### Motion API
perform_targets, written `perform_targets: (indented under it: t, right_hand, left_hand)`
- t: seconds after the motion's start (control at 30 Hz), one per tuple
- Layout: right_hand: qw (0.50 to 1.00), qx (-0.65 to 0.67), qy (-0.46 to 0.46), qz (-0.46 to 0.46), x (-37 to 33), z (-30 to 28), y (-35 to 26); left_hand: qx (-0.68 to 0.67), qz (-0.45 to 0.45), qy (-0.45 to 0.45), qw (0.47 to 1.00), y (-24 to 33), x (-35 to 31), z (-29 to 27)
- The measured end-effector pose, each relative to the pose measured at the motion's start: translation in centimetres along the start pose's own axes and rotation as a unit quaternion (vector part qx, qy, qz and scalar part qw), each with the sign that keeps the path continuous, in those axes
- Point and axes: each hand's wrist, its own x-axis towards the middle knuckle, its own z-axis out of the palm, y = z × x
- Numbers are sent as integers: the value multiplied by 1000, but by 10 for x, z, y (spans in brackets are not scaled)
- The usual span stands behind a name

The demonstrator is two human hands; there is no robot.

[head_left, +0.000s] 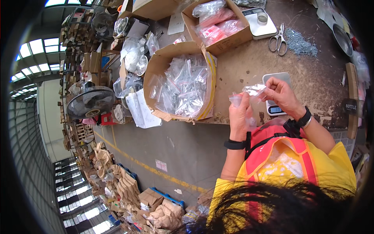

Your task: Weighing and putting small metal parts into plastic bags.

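Note:
In front of me, my left hand (240,117) is closed round some clear zip bags with red seal strips (235,100). My right hand (283,96) pinches a small clear plastic bag (255,90) that stretches between both hands. Shiny glare hides what, if anything, lies inside that bag. Just beyond my right hand, a white digital scale (276,109) rests at the table's near edge, partly covered by the hand. To the left stands an open cardboard box (212,86) with many small clear bags (186,84) of metal parts.
Farther back on the brown table (237,64) are scissors (278,40), a heap of small metal pieces (300,43), a second scale (255,29) with a metal cup (262,17), and a carton (222,46) of red-and-clear bags. A fan (91,102) stands at left.

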Motion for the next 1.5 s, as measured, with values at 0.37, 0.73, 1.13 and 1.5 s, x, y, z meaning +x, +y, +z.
perform_targets:
  t: [0.37, 0.73, 1.13, 1.5]
  right_hand:
    - [977, -209, 15, -28, -5, 5, -7]
    - [951, -298, 47, -64, -7, 15, -10]
    - [938, -343, 6, -52, -10, 23, -11]
    - [765, -604, 62, -215, -25, -53, -10]
  left_hand:
    - [417, 228, -10, 879, 3, -14, 9]
    - [402, 248, 47, 880, -5, -21, 11]
    - [409, 331, 11, 850, -20, -10, 12]
    - [458, 332, 179, 805, -13, -5, -14]
